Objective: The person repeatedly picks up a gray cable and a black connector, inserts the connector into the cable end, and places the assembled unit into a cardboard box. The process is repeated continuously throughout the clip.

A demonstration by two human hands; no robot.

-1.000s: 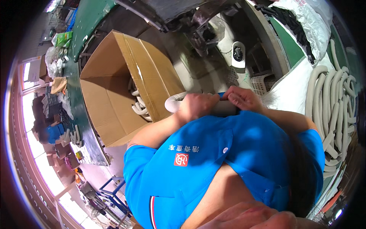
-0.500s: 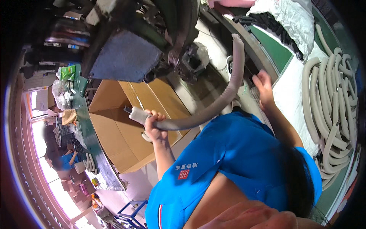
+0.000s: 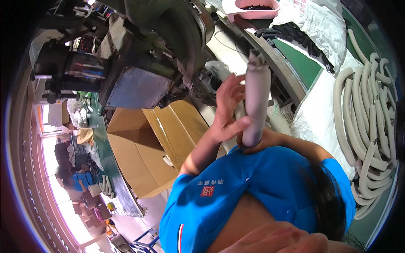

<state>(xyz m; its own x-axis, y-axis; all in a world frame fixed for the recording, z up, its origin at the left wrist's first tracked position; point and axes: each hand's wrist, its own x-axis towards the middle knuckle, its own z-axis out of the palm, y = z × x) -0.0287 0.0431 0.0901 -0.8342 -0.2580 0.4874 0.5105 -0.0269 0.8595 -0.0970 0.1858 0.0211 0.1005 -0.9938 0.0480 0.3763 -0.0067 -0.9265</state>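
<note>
A curved grey foam-covered tube [image 3: 258, 101] points up in front of my chest, one end toward the camera and a crumpled sleeve at its tip. My right hand [image 3: 265, 141] grips it near its lower end, partly hidden behind the tube. Just left of the tube is my left hand [image 3: 228, 110], its fingers spread and curved and its thumb against the tube's side. Part of the tube behind the hands is hidden.
A dark metal machine [image 3: 141, 86] stands at the upper left, above an open cardboard box [image 3: 139, 154]. Many similar grey tubes [image 3: 358, 114] are piled on the right-hand table. Black strips [image 3: 301, 42], a white sack [image 3: 331, 25] and a pink basin [image 3: 257, 14] lie at the far right.
The tube has swung from lying across toward the box to pointing up at my chest. My left hand has let go of its end; my right hand, free before, now holds it.
</note>
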